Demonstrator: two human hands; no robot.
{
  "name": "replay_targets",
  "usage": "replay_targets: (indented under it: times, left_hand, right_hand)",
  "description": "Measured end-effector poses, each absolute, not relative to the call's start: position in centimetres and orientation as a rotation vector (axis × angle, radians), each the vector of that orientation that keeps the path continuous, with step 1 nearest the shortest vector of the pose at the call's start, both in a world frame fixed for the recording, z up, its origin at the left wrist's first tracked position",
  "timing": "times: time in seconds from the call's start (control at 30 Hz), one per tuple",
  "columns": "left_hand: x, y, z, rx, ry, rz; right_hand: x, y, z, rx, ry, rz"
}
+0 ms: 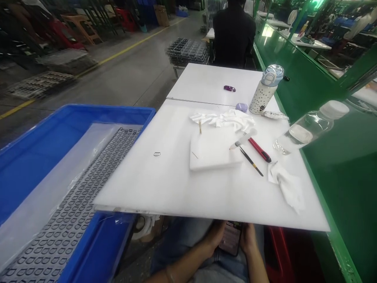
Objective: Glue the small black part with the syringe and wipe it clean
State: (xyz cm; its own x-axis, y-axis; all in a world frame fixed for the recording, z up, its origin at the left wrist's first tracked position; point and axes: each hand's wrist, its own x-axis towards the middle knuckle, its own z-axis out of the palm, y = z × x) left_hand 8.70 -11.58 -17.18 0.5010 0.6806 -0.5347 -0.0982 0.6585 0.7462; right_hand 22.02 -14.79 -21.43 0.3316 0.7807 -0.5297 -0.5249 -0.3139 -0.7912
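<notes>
Below the table's front edge, my left hand (216, 236) and my right hand (248, 238) both grip a smartphone (231, 238) over my lap, its lit screen facing up. Neither hand touches the white plastic board (147, 184) above them. On the board lie a white foam block (213, 149), a syringe (243, 139), a red utility knife (259, 149), black tweezers (251, 161) and crumpled white tissues (287, 186). A small dark ring-shaped part (157, 154) lies alone on its left side.
A blue tray (76, 114) at my left holds a grey sheet of small D-shaped parts (73, 200) beside clear plastic. A dotted water bottle (264, 94) and a clear plastic bottle (309, 127) stand at the right. A seated person (234, 35) works beyond the table's far end.
</notes>
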Motion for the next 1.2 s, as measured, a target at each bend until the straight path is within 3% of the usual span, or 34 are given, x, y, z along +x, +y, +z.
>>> replay_targets:
  times: [0.73, 1.2]
  left_hand:
    - [8.0, -10.1, -15.1, 0.543, 0.874, 0.397]
    - [8.3, -10.2, -14.8, 0.505, 0.783, 0.383]
  right_hand:
    - [22.2, -18.5, -17.1, -1.426, -0.424, 1.313]
    - [22.5, -19.0, -17.4, -1.445, -0.505, 1.299]
